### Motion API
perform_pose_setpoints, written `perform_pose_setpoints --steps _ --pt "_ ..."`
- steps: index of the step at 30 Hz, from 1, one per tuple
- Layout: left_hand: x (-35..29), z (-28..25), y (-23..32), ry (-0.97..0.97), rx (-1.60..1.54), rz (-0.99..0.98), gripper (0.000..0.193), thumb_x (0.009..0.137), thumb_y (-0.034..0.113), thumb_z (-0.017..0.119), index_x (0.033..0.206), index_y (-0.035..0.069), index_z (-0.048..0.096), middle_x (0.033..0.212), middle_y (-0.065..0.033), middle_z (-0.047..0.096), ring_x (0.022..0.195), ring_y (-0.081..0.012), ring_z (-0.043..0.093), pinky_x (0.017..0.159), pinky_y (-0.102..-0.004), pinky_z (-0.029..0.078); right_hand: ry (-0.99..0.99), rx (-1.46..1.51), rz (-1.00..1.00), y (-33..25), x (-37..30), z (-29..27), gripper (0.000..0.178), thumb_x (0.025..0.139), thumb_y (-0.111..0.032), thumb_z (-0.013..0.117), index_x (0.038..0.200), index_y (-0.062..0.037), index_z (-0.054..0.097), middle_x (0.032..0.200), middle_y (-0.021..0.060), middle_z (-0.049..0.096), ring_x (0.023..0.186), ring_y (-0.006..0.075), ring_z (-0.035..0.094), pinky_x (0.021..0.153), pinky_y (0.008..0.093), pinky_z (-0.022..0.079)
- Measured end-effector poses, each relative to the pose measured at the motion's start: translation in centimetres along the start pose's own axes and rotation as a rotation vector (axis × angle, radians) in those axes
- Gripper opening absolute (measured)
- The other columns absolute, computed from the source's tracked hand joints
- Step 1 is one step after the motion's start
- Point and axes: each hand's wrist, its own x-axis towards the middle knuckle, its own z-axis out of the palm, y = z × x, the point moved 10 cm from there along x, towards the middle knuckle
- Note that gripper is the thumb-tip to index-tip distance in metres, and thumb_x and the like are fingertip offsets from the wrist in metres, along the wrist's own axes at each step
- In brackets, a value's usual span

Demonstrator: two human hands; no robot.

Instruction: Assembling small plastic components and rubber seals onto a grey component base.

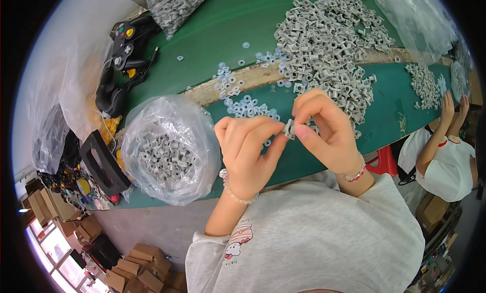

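Note:
Thumb and forefinger of my right hand [326, 133] pinch a small grey plastic part [289, 130] in front of my body. My left hand [245, 153] is closed in a pinch, its fingertips against the near-left side of that part. Anything small between the left fingertips is too hidden to make out. Just beyond my left hand lies a scatter of translucent bluish rings [248, 107]. A large heap of similar grey parts [324, 50] spreads over the table beyond my right hand.
A clear plastic bag [197, 179] of grey parts stands open left of my left hand. Black game controllers [121, 55] with a cable lie at the far left. A worn strip [210, 90] crosses the green table [217, 34]. At the right, another person [440, 156] works beside a smaller heap [424, 85].

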Motion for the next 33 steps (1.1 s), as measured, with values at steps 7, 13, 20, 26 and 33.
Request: perform_pose_setpoints --steps 7,13,20,26,33 --pt "-1.8 -2.7 -0.1 0.135 -0.010 0.014 0.034 0.058 0.002 0.077 0.087 0.011 0.063 0.083 0.0008 0.062 0.071 -0.0165 0.054 0.073 -0.0324 0.033 -0.066 -0.074 -0.040 -0.9 0.5 2.9 0.012 0.080 -0.002 0.060 0.091 -0.0031 0.055 0.100 0.0086 0.051 0.093 0.0154 0.049 0.083 0.0292 0.040" --pt "-2.8 -4.6 0.1 0.230 -0.022 0.042 0.036 0.058 0.000 0.076 0.089 0.011 0.063 0.085 0.0014 0.062 0.074 -0.0156 0.055 0.074 -0.0329 0.032 -0.223 0.501 0.283 1.4 0.2 6.5 0.023 0.085 -0.004 0.056 0.107 -0.0030 0.052 0.114 0.0086 0.048 0.108 0.0154 0.045 0.092 0.0312 0.037" --pt "-4.6 -6.0 0.0 0.250 0.091 0.069 0.035 0.060 0.002 0.071 0.092 0.013 0.063 0.092 0.0023 0.059 0.077 -0.0154 0.054 0.083 -0.0371 0.032 -0.391 0.576 0.398 1.6 -0.7 10.2 0.028 0.084 -0.012 0.059 0.109 -0.0039 0.050 0.116 0.0099 0.049 0.112 0.0180 0.045 0.098 0.0332 0.033" --pt "-5.1 -7.3 -0.6 0.264 0.166 0.059 0.036 0.060 0.001 0.068 0.093 0.013 0.063 0.092 0.0027 0.058 0.078 -0.0154 0.054 0.087 -0.0387 0.031 -0.332 0.475 0.331 1.6 -1.0 11.7 0.032 0.084 -0.003 0.059 0.114 -0.0027 0.049 0.116 0.0061 0.049 0.112 0.0153 0.045 0.098 0.0312 0.035" --pt "-4.7 -11.7 1.6 0.163 0.283 0.091 0.037 0.060 0.003 0.070 0.095 0.011 0.064 0.093 0.0007 0.061 0.085 -0.0167 0.057 0.096 -0.0426 0.031 -0.228 0.220 0.224 0.7 0.1 7.8 0.030 0.085 -0.004 0.060 0.113 0.0001 0.051 0.107 0.0057 0.053 0.103 0.0148 0.050 0.094 0.0305 0.038"
